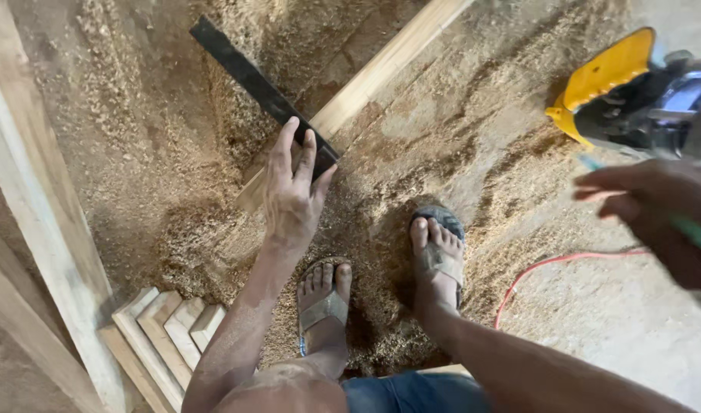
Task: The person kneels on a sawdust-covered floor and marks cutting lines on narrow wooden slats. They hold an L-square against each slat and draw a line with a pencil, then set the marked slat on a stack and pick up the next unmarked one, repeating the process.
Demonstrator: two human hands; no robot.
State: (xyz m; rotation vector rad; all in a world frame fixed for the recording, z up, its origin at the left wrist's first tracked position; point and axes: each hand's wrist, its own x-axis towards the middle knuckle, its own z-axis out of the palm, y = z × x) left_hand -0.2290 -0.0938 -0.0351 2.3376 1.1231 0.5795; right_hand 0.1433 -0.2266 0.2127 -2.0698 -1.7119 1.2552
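sawdust (411, 252) covers the floor under the person, thick and tan around both sandalled feet. the left hand (293, 191) lies palm down with fingers spread flat on a black square ruler (251, 80), pressing its lower end where it crosses a long pale wooden strip (373, 76); the hand presses rather than clasps, so nothing is closed inside it. the ruler runs up and to the left from the hand, its far end lying on the sawdust, well clear of the strip. the strip itself runs diagonally from just beside the hand up toward the top edge of the view.

the right hand (656, 203) is at the right edge, blurred, with fingers curled around a slim turquoise pencil-like stick (694, 233); it holds that stick in a narrow grip. just above that hand sits a power saw (633, 95) with a yellow guard and dark body, not touched by either hand as far as can be seen.

a thin orange cable (549, 268) curls across the floor between the right foot and the right hand. stacked mitred wood pieces (167, 329) lie at lower left, beside a tall pale plank (37, 222) along the left edge.
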